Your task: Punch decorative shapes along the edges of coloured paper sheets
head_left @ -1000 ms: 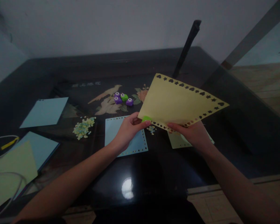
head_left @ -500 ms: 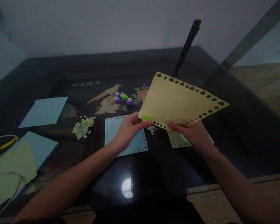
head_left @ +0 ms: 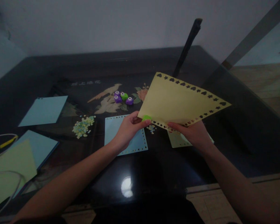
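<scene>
Above the dark table, a yellow sheet of paper (head_left: pixel 175 101) is held tilted, with heart and star holes along its edges. My left hand (head_left: pixel 129 127) is closed on a green craft punch (head_left: pixel 146 118) at the sheet's left corner, the thumb pressing on it. My right hand (head_left: pixel 193 132) pinches the lower edge, thumb on top and fingers hidden beneath. Under my left hand lies a blue sheet (head_left: pixel 112 132) with punched edges. Another yellow sheet (head_left: pixel 177 141) lies below my right hand, partly covered. A few paper bits (head_left: pixel 151 129) lie between the hands.
Several purple and green punches (head_left: pixel 123 97) stand mid-table. A pile of paper confetti (head_left: pixel 82 127) lies left of the blue sheet. More blue paper (head_left: pixel 45 110) and yellow paper (head_left: pixel 14 171) are at the left, with a white cable (head_left: pixel 4 135). A dark upright bar (head_left: pixel 188 46) rises behind.
The yellow sheet's right corner has shifted very slightly to the right. Both hands keep their hold, with the green punch still at the left corner.
</scene>
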Motion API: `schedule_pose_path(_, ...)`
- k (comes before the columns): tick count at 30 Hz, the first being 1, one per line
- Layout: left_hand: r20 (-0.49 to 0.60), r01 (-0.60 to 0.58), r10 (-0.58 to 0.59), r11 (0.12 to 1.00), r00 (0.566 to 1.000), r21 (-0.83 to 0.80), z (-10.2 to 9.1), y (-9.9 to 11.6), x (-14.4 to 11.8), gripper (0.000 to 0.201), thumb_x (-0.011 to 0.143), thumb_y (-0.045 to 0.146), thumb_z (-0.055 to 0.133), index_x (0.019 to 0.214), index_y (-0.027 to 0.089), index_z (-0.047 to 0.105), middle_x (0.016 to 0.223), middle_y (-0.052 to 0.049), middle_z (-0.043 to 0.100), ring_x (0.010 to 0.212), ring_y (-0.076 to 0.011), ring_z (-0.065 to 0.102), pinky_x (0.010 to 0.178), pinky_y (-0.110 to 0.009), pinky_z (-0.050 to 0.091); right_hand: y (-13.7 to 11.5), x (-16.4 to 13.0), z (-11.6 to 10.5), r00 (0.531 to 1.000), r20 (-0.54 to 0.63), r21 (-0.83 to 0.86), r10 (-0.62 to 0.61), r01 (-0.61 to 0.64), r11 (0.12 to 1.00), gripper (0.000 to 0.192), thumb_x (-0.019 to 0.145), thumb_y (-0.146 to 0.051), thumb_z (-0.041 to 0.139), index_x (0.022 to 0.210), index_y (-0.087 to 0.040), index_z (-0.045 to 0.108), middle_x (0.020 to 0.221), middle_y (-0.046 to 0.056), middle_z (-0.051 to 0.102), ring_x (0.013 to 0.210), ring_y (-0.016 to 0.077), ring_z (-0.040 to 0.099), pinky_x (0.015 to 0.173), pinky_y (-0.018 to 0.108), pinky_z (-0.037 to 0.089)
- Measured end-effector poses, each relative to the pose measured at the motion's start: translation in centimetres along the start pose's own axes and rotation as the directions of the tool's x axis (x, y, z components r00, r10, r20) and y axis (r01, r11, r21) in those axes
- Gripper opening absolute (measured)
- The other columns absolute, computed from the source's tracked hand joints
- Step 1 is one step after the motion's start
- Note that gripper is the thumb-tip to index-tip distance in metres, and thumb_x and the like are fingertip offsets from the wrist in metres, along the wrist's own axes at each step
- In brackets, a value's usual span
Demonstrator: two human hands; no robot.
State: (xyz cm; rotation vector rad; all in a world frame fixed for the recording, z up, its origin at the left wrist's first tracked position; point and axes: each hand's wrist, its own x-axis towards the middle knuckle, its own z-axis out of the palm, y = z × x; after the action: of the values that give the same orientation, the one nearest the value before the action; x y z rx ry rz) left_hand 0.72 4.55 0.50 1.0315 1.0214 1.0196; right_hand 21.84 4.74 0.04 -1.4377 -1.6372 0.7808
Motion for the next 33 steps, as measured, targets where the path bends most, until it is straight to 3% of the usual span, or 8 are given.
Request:
schedule_pose_path(20,-0.006,-0.018,0.018,1.000,1.000,-0.012,-0.06,-0.31,0.02,0.028,0.069,0.026,0.070,0.094,0.015,0.062,0.098,-0.007,0.070,0.090,-0.0180,0.064,0.086,-0.033,0.047,-0.11,0.01,0.03,1.000,0.022,0.015,-0.014,0.014,1.000,0.032,0.066,-0.038,0.072,0.097,-0.030,0.069,0.092,0.003,0.072,0.108,0.0301,0.058,0.103,0.056,0.037)
schedule_pose_path(27,-0.003,-0.029,0.029,0.999,1.000,-0.023,-0.04,-0.36,0.06,0.027,0.069,0.028,0.070,0.091,0.013,0.061,0.097,-0.008,0.070,0.089,-0.0188,0.065,0.087,-0.034,0.047,-0.48,0.07,0.01,0.999,-0.023,0.016,-0.042,0.042,0.999,0.052,0.064,-0.033,0.074,0.114,-0.027,0.062,0.107,0.005,0.068,0.113,0.0316,0.055,0.099,0.053,0.041)
schedule_pose_path(33,-0.003,-0.025,0.025,1.000,1.000,-0.013,-0.02,-0.39,0.12,0.029,0.068,0.027,0.070,0.091,0.013,0.060,0.097,-0.009,0.070,0.089,-0.0188,0.065,0.088,-0.035,0.047,-0.17,0.14,0.06,0.998,-0.016,0.009,-0.061,0.061,0.998,0.050,0.063,-0.034,0.074,0.112,-0.028,0.063,0.110,0.004,0.067,0.112,0.0305,0.056,0.103,0.055,0.037)
